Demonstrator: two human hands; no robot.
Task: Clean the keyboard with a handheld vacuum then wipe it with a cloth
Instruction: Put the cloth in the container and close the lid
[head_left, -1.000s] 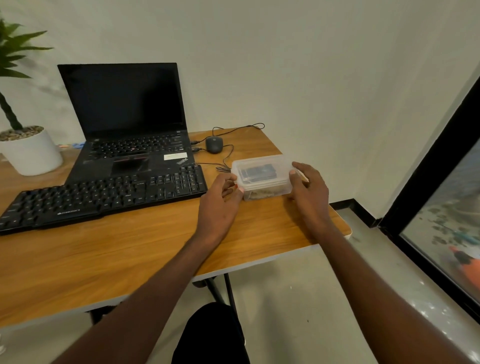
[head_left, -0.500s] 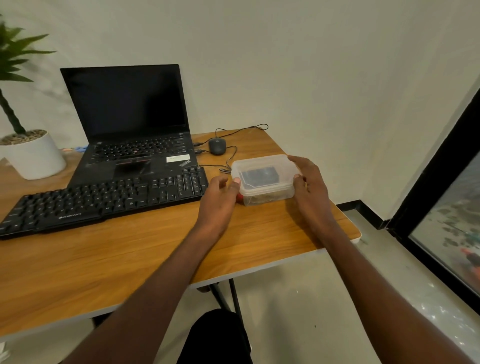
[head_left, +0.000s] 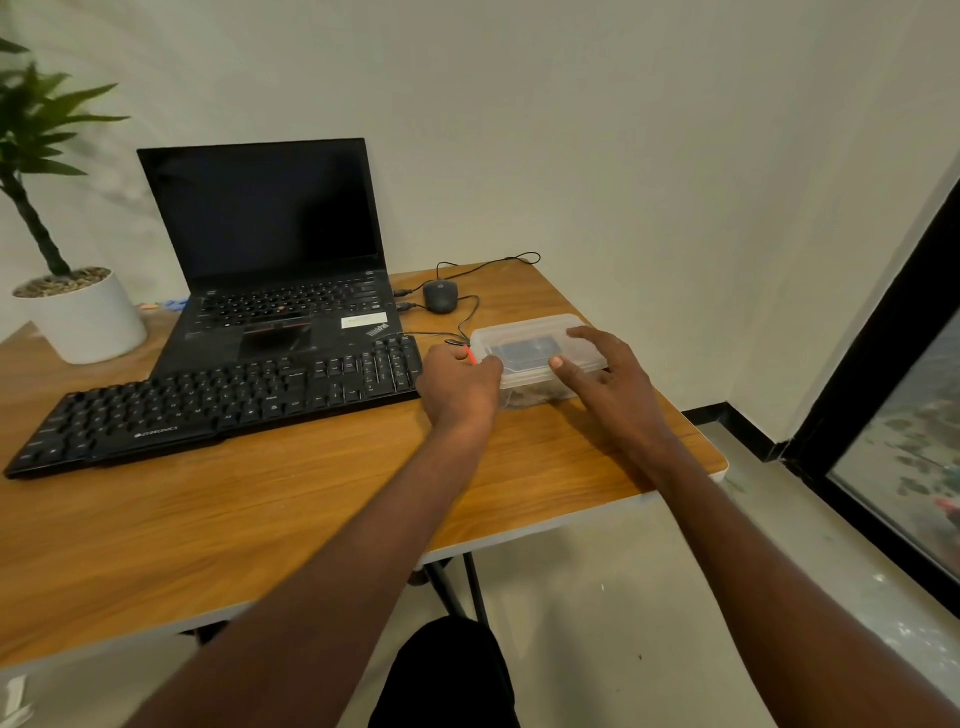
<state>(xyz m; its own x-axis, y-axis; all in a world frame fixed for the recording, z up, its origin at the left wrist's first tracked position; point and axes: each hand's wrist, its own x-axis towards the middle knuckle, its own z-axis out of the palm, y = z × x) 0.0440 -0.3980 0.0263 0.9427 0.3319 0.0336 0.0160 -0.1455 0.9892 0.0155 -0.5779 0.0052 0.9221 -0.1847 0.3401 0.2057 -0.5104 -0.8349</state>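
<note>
Soft, even indoor light, faint shadows, slight overall softness, and wide-angle bending toward the edges.

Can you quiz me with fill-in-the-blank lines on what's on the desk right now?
1. Both hands, left hand and right hand, are on the clear plastic lidded container, which stands to the ____ of the long black external keyboard.
2. The open black laptop has a ____ screen.
3. The dark corded mouse lies ____ the container, nearer the wall.
4. The green plant sits in a ____ round pot.

Missing words: right; dark; behind; white
</note>
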